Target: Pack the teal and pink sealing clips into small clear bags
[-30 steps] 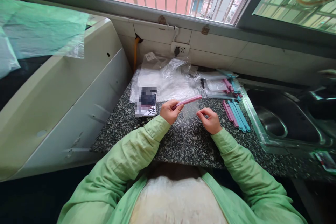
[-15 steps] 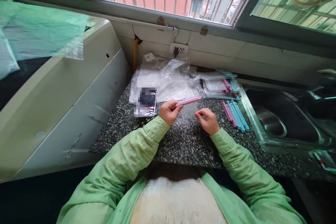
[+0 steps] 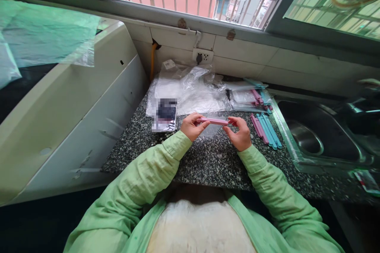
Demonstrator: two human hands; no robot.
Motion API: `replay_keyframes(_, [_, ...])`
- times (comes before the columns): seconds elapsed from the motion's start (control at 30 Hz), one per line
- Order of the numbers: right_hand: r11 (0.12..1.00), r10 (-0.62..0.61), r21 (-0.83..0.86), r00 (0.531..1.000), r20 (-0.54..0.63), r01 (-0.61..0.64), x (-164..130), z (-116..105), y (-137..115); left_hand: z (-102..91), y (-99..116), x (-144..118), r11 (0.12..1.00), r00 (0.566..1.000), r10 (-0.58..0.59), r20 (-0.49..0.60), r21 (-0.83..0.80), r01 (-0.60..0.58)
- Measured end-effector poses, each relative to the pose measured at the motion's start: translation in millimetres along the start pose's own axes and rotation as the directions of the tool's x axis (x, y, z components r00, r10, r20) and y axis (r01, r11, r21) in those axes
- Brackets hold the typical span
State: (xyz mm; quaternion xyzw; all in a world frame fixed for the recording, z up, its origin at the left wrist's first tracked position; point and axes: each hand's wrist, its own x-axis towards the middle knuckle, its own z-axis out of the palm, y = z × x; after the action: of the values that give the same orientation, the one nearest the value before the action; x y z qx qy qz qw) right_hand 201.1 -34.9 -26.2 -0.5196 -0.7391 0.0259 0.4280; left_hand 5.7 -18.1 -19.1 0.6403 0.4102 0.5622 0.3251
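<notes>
A pink clip stick (image 3: 214, 120) is held level above the speckled granite counter (image 3: 208, 162). My left hand (image 3: 192, 126) pinches its left end and my right hand (image 3: 240, 133) pinches its right end. A small clear plastic bag (image 3: 211, 129) hangs just under the stick between both hands. To the right of my right hand lies a row of pink and blue clip sticks (image 3: 265, 129) on the counter.
Crumpled clear plastic bags (image 3: 190, 89) lie at the back by the wall socket (image 3: 201, 56). Packed bags with sticks (image 3: 251, 97) sit behind the loose row. A steel sink (image 3: 314, 134) is on the right, a white appliance (image 3: 59, 102) on the left, a blurred card (image 3: 165, 115) near my left hand.
The pink stick's right end has come down from tilted to level, and my right hand has moved up and taken hold of that end.
</notes>
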Motion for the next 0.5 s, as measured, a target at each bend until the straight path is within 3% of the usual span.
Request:
replay_keyframes(0.1, [0.997, -0.079, -0.024, 0.997, -0.025, 0.079, 0.0, -0.4, -3.3, 0.2, -0.6, 0.9, 1.0, 0.999, 0.028, 0.021, -0.004, -0.028])
replay_keyframes(0.23, [0.98, -0.192, -0.043, 0.981, 0.041, 0.194, 0.0, 0.3, -9.8, 2.0, -3.1, 1.1, 0.999, 0.999, 0.021, 0.048, -0.041, -0.019])
replay_keyframes(0.5, [0.951, -0.236, -0.176, 0.964, 0.119, 0.255, -3.3, 3.7, -12.5, 5.6, -11.8, -0.8, 0.989, 0.993, -0.086, 0.087, -0.111, 0.095])
